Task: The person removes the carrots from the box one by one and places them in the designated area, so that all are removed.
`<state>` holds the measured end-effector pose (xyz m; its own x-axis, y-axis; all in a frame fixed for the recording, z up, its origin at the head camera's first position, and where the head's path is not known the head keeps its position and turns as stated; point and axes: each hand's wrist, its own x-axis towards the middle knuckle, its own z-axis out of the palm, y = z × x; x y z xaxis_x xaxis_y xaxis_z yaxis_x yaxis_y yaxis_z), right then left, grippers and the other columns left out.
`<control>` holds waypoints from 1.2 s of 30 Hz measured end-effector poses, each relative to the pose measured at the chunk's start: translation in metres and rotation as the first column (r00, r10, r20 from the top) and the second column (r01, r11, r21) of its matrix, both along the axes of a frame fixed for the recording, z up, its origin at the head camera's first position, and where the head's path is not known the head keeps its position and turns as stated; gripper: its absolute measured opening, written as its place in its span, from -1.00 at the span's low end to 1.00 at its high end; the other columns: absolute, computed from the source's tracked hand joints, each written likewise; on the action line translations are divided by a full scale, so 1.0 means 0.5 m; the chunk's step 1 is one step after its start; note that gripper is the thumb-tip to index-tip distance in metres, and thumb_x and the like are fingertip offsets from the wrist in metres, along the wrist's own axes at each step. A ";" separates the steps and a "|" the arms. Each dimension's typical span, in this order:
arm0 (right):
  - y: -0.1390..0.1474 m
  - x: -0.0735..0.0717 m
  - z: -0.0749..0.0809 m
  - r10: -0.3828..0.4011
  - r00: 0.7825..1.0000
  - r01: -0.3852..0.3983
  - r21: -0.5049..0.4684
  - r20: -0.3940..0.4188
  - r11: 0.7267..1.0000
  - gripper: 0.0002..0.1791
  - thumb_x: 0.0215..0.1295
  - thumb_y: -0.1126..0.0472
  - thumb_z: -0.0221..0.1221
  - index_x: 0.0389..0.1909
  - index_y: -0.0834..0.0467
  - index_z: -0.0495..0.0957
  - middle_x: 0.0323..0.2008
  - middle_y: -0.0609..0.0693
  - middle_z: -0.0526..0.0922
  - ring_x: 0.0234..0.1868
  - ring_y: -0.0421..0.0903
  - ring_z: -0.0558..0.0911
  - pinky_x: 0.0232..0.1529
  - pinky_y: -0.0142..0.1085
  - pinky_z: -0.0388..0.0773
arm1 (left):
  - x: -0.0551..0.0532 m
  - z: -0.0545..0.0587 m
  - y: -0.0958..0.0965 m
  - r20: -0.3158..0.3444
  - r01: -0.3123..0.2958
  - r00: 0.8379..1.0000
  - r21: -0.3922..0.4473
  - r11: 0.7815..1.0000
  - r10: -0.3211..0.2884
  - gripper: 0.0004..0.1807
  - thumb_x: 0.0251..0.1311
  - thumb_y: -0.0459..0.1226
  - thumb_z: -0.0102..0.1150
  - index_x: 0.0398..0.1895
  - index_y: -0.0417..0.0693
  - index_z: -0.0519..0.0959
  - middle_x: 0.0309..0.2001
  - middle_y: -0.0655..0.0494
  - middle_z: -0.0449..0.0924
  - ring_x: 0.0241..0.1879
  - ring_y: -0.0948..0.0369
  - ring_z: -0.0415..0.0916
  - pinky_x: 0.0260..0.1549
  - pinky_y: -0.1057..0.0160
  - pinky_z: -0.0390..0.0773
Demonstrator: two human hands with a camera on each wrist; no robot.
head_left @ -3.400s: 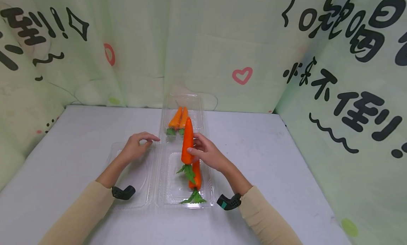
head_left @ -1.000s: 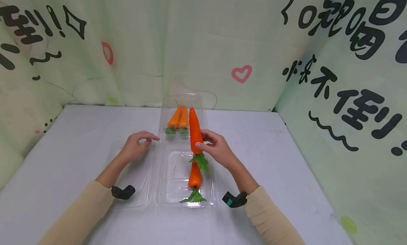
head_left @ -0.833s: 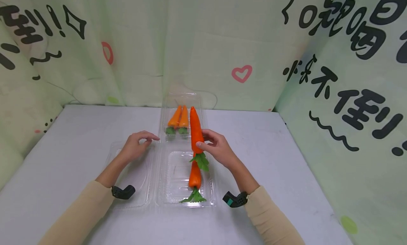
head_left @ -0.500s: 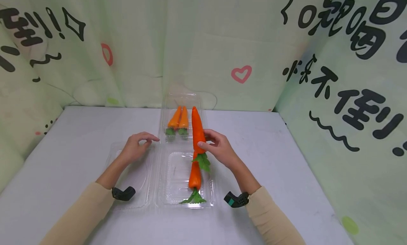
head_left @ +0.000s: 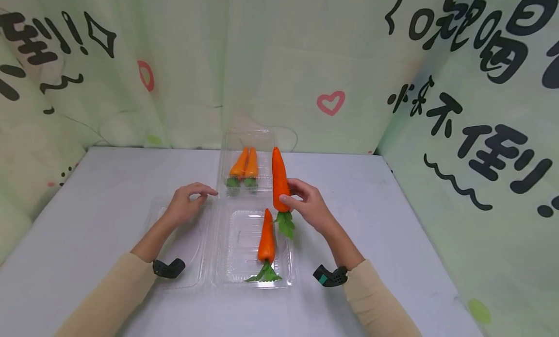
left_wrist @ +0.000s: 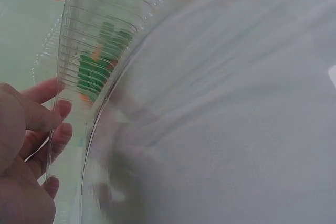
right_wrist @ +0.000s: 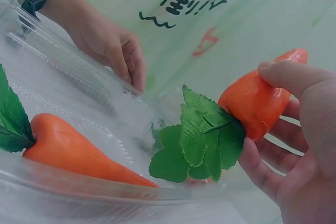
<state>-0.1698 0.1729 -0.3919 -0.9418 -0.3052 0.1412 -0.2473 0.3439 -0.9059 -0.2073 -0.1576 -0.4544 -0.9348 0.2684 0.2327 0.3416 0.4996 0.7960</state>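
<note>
My right hand (head_left: pixel 312 208) grips an orange artificial carrot (head_left: pixel 280 181) by its thick end, tip pointing away from me and green fabric-like leaves (right_wrist: pixel 205 135) hanging free. The carrot is held over the far right corner of a clear hinged plastic box (head_left: pixel 238 278). Inside that box lies a second carrot (head_left: pixel 266 240), its leaves toward the near edge. With thumb and fingertips, my left hand (head_left: pixel 188 203) pinches the box's clear edge near the back; the left wrist view has the thumb (left_wrist: pixel 42 118) on one side and fingers on the other.
Behind the box stands another clear plastic container (head_left: pixel 267 181) with two smaller, lighter orange carrots (head_left: pixel 244 164). The box's flat lid (head_left: pixel 179 274) lies to the left on the white table (head_left: pixel 87 220). A pale green curtain (head_left: pixel 279 75) encloses the back and sides.
My right hand has carried the carrot to the right, from above the lying carrot to the box's right side, and turned it more upright in view. The left hand stays in place.
</note>
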 end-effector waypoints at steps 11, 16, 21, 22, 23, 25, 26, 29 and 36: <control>0.020 -0.001 -0.006 -0.027 0.999 0.027 0.000 0.028 1.000 -0.54 0.32 0.14 0.19 0.22 0.13 0.45 0.10 0.15 0.58 0.08 0.08 0.54 -0.12 -0.38 0.65 | 0.000 -0.004 -0.002 0.007 -0.005 1.000 0.005 1.000 0.005 -0.71 0.25 -0.54 0.07 -0.13 -0.10 0.70 -0.05 -0.09 0.67 0.09 -0.07 0.53 0.17 -0.13 0.45; 0.025 -0.001 -0.005 -0.044 0.998 0.044 0.010 0.039 0.999 -0.54 0.33 0.18 0.19 0.24 0.14 0.44 0.12 0.13 0.57 0.10 0.05 0.53 0.05 -0.28 0.62 | -0.001 -0.004 -0.001 0.015 -0.005 1.000 0.006 1.000 0.005 -0.71 0.25 -0.55 0.06 -0.13 -0.12 0.70 -0.05 -0.10 0.67 0.09 -0.07 0.53 0.18 -0.14 0.44; 0.030 0.001 -0.005 -0.042 0.998 0.043 -0.008 0.053 0.999 -0.52 0.34 0.22 0.17 0.26 0.18 0.42 0.15 0.18 0.55 0.14 0.08 0.52 0.16 -0.15 0.56 | -0.003 -0.006 -0.001 0.012 -0.006 1.000 0.000 1.000 0.006 -0.71 0.25 -0.55 0.06 -0.12 -0.13 0.69 -0.05 -0.09 0.67 0.08 -0.07 0.53 0.16 -0.14 0.46; 0.032 0.001 -0.005 -0.044 0.998 0.045 -0.010 0.055 0.999 -0.52 0.34 0.22 0.17 0.26 0.18 0.42 0.15 0.18 0.55 0.14 0.08 0.52 0.16 -0.17 0.57 | -0.004 -0.006 -0.001 0.011 -0.005 1.000 -0.001 1.000 0.005 -0.71 0.24 -0.55 0.06 -0.13 -0.12 0.69 -0.05 -0.09 0.67 0.08 -0.06 0.53 0.16 -0.14 0.46; 0.034 0.001 -0.005 -0.047 0.997 0.047 -0.008 0.055 0.999 -0.52 0.34 0.22 0.17 0.26 0.18 0.42 0.14 0.18 0.55 0.13 0.08 0.52 0.15 -0.20 0.57 | -0.005 -0.007 -0.001 0.009 -0.004 1.000 0.000 1.000 0.004 -0.71 0.24 -0.55 0.06 -0.13 -0.12 0.70 -0.05 -0.09 0.67 0.08 -0.06 0.53 0.16 -0.14 0.46; 0.038 0.000 -0.008 -0.053 0.997 0.053 -0.001 0.053 0.999 -0.53 0.34 0.20 0.18 0.25 0.17 0.43 0.13 0.18 0.56 0.11 0.06 0.52 0.10 -0.29 0.59 | -0.006 -0.007 0.000 0.007 -0.002 1.000 0.002 1.000 0.002 -0.71 0.24 -0.55 0.06 -0.14 -0.12 0.70 -0.06 -0.09 0.68 0.07 -0.06 0.54 0.15 -0.13 0.47; 0.039 -0.001 -0.009 -0.057 0.997 0.056 0.003 0.049 0.998 -0.53 0.34 0.20 0.18 0.25 0.17 0.43 0.12 0.17 0.57 0.09 0.05 0.53 0.08 -0.33 0.60 | -0.006 -0.007 0.000 0.006 0.000 1.000 0.004 1.000 0.000 -0.71 0.24 -0.55 0.06 -0.14 -0.12 0.70 -0.06 -0.09 0.68 0.07 -0.06 0.54 0.15 -0.13 0.47; 0.042 -0.002 -0.010 -0.061 0.997 0.061 0.003 0.037 0.998 -0.54 0.33 0.18 0.19 0.23 0.16 0.45 0.09 0.16 0.58 0.05 0.04 0.54 0.01 -0.43 0.60 | -0.006 -0.007 0.000 0.007 0.000 1.000 0.008 1.000 0.000 -0.70 0.25 -0.55 0.06 -0.14 -0.09 0.70 -0.06 -0.08 0.68 0.07 -0.06 0.53 0.15 -0.13 0.47; 0.048 -0.001 -0.010 -0.062 0.998 0.062 -0.003 0.026 0.998 -0.54 0.32 0.15 0.20 0.21 0.17 0.46 0.07 0.17 0.58 0.04 0.05 0.54 -0.01 -0.46 0.59 | -0.005 -0.005 -0.002 0.007 0.005 1.000 0.009 1.000 -0.005 -0.70 0.25 -0.55 0.06 -0.14 -0.08 0.70 -0.06 -0.08 0.67 0.07 -0.05 0.53 0.15 -0.13 0.47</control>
